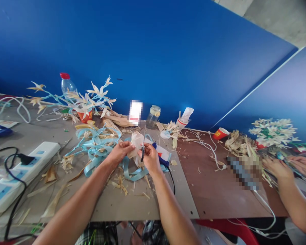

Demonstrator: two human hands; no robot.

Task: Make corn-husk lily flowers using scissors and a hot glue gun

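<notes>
My left hand (122,150) pinches the edge of a pale, thin piece of corn husk (137,140) above the table. In my right hand (151,159) is a pair of scissors (143,149), blades pointing up beside the husk. Whether the blades touch it I cannot tell. A dark blue glue gun (164,162) with a black cord lies just behind and right of my right hand. Around and below both hands runs a loose heap of light blue ribbon (93,144). Husk scraps (121,185) litter the tabletop near my wrists.
White husk flowers on blue stems (99,92) stand in a red cup (85,116) at back left. A white power strip (28,173) with cords lies left. Behind are a lidded jar (153,115) and a blue partition (153,51). A co-worker's hands (280,168) are at right.
</notes>
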